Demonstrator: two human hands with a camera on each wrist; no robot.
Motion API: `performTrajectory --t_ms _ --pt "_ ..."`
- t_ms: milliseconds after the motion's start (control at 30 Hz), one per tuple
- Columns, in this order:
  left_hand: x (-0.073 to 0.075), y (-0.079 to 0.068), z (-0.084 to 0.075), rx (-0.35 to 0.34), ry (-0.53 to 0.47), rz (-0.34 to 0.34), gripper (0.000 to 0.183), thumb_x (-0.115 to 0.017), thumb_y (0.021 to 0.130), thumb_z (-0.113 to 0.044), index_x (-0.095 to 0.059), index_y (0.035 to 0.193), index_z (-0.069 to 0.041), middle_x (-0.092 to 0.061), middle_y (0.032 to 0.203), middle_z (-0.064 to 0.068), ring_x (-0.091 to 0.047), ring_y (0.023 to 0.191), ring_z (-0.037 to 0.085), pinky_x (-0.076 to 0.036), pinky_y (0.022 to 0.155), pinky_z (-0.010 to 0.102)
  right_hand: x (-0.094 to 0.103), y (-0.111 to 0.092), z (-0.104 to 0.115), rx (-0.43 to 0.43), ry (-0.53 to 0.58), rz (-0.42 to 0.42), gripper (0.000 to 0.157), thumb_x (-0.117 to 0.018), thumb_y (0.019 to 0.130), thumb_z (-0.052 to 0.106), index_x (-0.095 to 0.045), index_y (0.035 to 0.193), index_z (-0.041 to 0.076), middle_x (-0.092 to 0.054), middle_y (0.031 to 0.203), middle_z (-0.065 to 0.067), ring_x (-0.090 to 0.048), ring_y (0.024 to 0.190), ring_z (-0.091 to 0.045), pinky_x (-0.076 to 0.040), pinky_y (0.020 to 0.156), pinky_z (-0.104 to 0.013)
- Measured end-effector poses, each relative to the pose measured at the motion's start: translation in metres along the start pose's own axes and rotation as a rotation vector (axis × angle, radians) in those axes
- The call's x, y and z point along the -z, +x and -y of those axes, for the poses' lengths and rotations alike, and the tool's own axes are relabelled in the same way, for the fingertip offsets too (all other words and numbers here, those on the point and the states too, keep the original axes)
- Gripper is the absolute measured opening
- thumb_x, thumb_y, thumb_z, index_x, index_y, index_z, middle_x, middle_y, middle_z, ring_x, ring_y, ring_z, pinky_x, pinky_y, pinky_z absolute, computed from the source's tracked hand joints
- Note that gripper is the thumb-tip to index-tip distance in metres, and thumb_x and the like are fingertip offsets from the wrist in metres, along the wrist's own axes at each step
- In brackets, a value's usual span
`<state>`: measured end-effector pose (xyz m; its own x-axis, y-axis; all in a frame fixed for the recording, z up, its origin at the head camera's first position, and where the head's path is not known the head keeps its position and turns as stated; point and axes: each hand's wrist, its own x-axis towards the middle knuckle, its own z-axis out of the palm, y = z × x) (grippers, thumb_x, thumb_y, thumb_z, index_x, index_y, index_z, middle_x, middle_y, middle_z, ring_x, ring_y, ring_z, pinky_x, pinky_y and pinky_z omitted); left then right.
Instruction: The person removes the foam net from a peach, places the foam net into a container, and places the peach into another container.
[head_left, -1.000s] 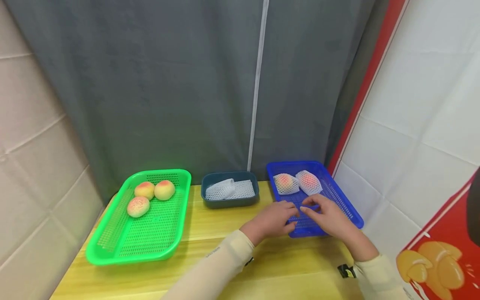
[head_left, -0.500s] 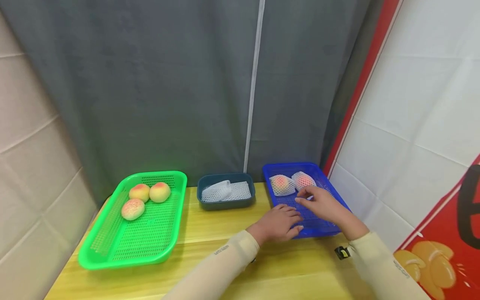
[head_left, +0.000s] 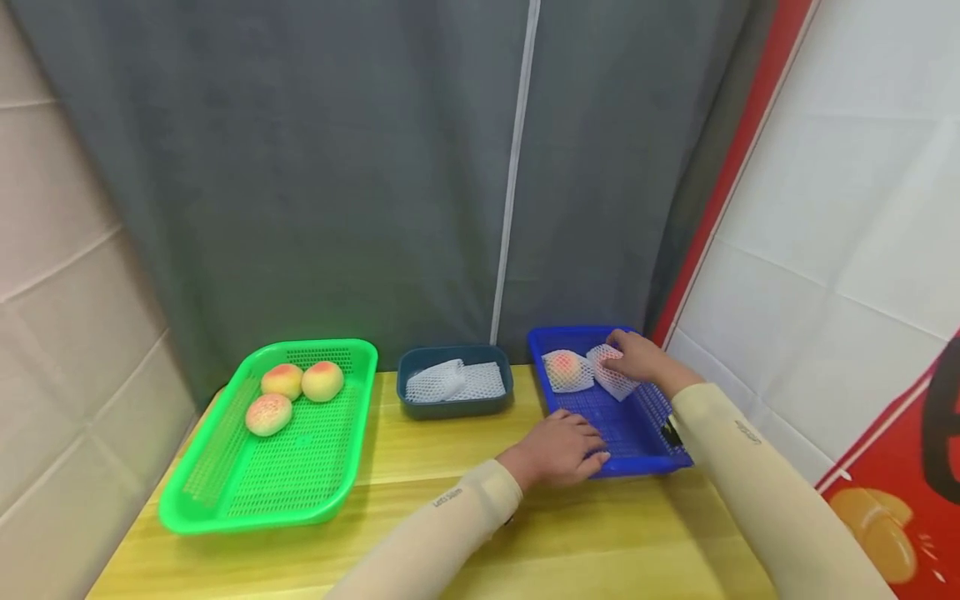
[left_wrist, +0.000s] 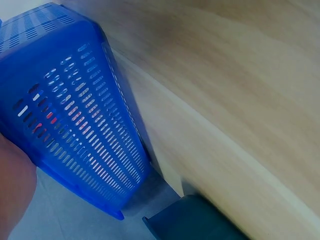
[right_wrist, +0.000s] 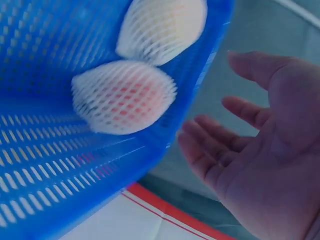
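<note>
Right hand [head_left: 641, 357], fingers parted, beside a netted peach [right_wrist: 125, 97].
Left hand [head_left: 558, 447], fingers loose, hides near-left rim of blue basket [head_left: 637, 467]; dark tray [head_left: 459, 410] left.

L hand [head_left: 558, 450] is palm down, fingers [head_left: 583, 427] loosely bent. R hand [head_left: 637, 358] is further fwd; per R wrist cam, thumb n fingers apart, slightly curled, p relaxed tbh. L arm [head_left: 423, 542] n R arm [head_left: 761, 475] both cream-sleeved.
</note>
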<state>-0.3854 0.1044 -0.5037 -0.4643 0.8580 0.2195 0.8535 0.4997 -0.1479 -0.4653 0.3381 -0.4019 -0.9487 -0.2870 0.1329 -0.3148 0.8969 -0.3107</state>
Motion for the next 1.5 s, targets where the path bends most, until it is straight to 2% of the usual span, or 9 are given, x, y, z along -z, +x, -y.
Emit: performTrajectory --t_ms 133,300,400,567,867,1033,1200,1333,1500 --pt "-0.001 0.000 0.001 0.013 0.032 -0.002 0.054 -0.029 0.119 -0.049 -0.075 0.142 -0.032 -0.071 0.142 -0.017 -0.059 0.138 0.010 -0.041 0.117 0.033 -0.010 0.025 -0.008 -0.104 -0.097 0.070 0.070 -0.075 0.101 0.021 -0.045 0.151 -0.018 -0.047 0.148 -0.050 -0.047 0.140 -0.066 -0.040 0.117 -0.073" --pt "-0.001 0.000 0.000 0.013 0.045 -0.005 0.053 -0.030 0.119 -0.049 -0.077 0.139 -0.034 -0.072 0.139 -0.020 -0.060 0.134 0.009 -0.042 0.115 0.032 -0.027 0.045 -0.016 -0.277 -0.139 0.164 0.088 -0.075 0.102 0.025 -0.027 0.160 -0.020 -0.029 0.160 -0.052 -0.034 0.150 -0.067 -0.034 0.122 -0.074" --pt "0.000 0.000 -0.002 0.008 0.042 -0.005 0.053 -0.030 0.119 -0.050 -0.077 0.138 -0.036 -0.072 0.138 -0.021 -0.060 0.132 0.008 -0.042 0.114 0.032 -0.035 0.050 -0.021 -0.352 -0.102 0.193 0.094 -0.076 0.102 0.028 -0.022 0.162 -0.019 -0.027 0.162 -0.051 -0.032 0.151 -0.066 -0.033 0.122 -0.075" --pt "0.002 0.003 -0.004 0.009 0.047 0.004 0.053 -0.030 0.119 -0.051 -0.077 0.137 -0.038 -0.071 0.139 -0.021 -0.059 0.128 0.008 -0.042 0.110 0.030 -0.041 0.056 -0.033 -0.404 -0.045 0.215 0.094 -0.078 0.099 0.028 -0.025 0.156 -0.025 -0.036 0.157 -0.051 -0.037 0.148 -0.067 -0.036 0.120 -0.074" --pt "0.000 0.004 -0.004 0.013 0.043 0.025 0.052 -0.030 0.118 -0.052 -0.077 0.138 -0.039 -0.071 0.137 -0.021 -0.059 0.123 0.008 -0.042 0.107 0.030 -0.066 0.068 -0.056 -0.430 -0.007 0.239 0.106 -0.086 0.093 0.027 -0.021 0.164 -0.016 -0.031 0.162 -0.048 -0.031 0.149 -0.071 -0.034 0.114 -0.085" --pt "-0.005 0.004 -0.005 0.021 0.046 0.026 0.052 -0.031 0.118 -0.053 -0.077 0.138 -0.040 -0.071 0.138 -0.021 -0.059 0.122 0.007 -0.042 0.107 0.030 -0.077 0.071 -0.064 -0.410 -0.036 0.194 0.105 -0.085 0.092 0.027 -0.022 0.164 -0.014 -0.030 0.161 -0.049 -0.032 0.147 -0.072 -0.035 0.113 -0.084" --pt "-0.006 0.005 -0.009 0.017 0.037 0.031 0.053 -0.029 0.118 -0.053 -0.077 0.138 -0.039 -0.071 0.138 -0.021 -0.059 0.124 0.007 -0.042 0.109 0.031 -0.069 0.060 -0.057 -0.383 -0.107 0.130 0.099 -0.086 0.089 0.026 -0.030 0.159 -0.018 -0.034 0.153 -0.054 -0.034 0.143 -0.074 -0.039 0.112 -0.082" --pt "-0.006 0.004 -0.008 0.025 0.025 0.023 0.053 -0.030 0.118 -0.052 -0.077 0.138 -0.039 -0.071 0.138 -0.021 -0.059 0.126 0.007 -0.041 0.111 0.032 -0.056 0.053 -0.046 -0.360 -0.128 0.082 0.098 -0.091 0.085 0.026 -0.036 0.152 -0.020 -0.038 0.146 -0.056 -0.038 0.139 -0.074 -0.042 0.111 -0.080" --pt "-0.002 0.002 -0.006 0.028 0.024 0.010 0.053 -0.030 0.118 -0.051 -0.078 0.137 -0.038 -0.072 0.137 -0.020 -0.060 0.124 0.007 -0.041 0.109 0.031 -0.047 0.047 -0.037 -0.322 -0.132 0.068 0.098 -0.092 0.084 0.026 -0.037 0.149 -0.022 -0.040 0.144 -0.056 -0.040 0.136 -0.074 -0.042 0.111 -0.079"
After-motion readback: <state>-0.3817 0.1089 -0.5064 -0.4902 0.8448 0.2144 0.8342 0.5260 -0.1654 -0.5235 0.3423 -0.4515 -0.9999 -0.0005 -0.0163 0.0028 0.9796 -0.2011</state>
